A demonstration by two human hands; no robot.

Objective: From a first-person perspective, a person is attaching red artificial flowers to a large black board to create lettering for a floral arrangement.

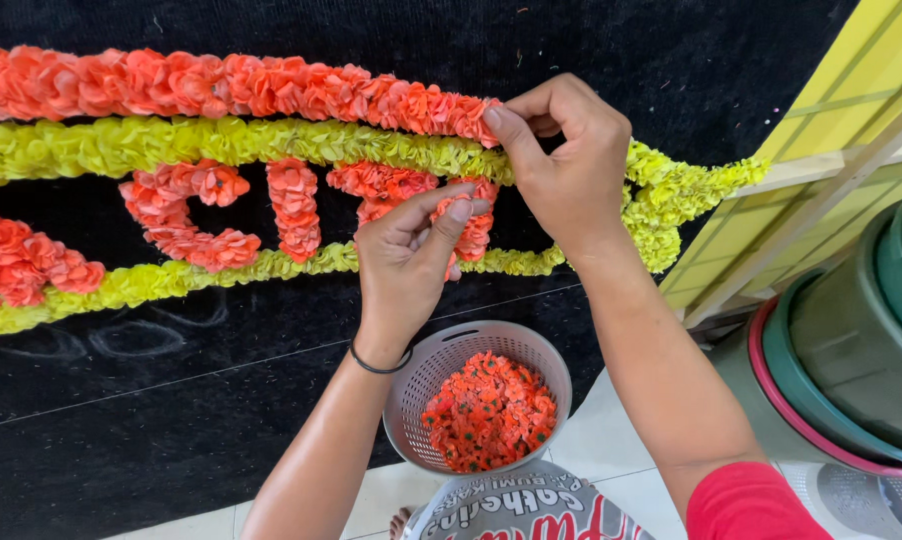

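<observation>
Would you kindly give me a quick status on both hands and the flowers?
Right hand pinching end of orange flower row. Left hand holding an orange flower piece at its fingertips. Basket of orange pieces below. Nothing blocking.

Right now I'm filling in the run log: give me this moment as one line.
left hand: pinching orange flower | right hand: fingers on orange row end | basket: orange flowers | board: black

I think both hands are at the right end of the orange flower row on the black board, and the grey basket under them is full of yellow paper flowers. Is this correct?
Not quite. The head view shows that the grey basket holds orange paper flowers, not yellow ones. The rest stands: the left hand and the right hand are at the right end of the orange flower row on the black board.
</observation>
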